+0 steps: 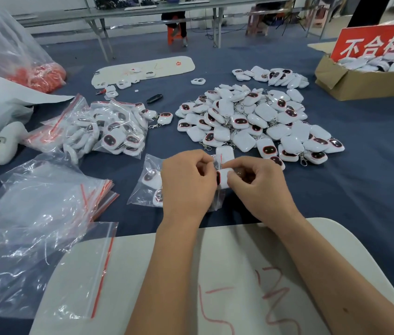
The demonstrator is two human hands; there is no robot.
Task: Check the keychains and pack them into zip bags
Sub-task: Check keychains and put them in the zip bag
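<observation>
Both hands are at the centre of the table, and the packing step looks to be in hand: the left hand pinches the near edge of a small zip bag, fingers curled on the plastic, while the right hand grips a white keychain between thumb and fingertips, right at the bag. Whether the keychain is already inside the bag's mouth or just pressed against it, I cannot tell; the knuckles cover that. Just left of the grip lies a filled bag with keychains showing through it. Straight beyond the grip sits the big loose pile of keychains, unpacked and plentiful, so by my reckoning the job is far from done. Further out to the left of the grip are the packed bags, and nearer, low on that side, the stack of empty zip bags. Next move, as I judge it: seat the keychain fully inside, then run the fingers along the red seal strip, keeping the clasp clear of the closure.
</observation>
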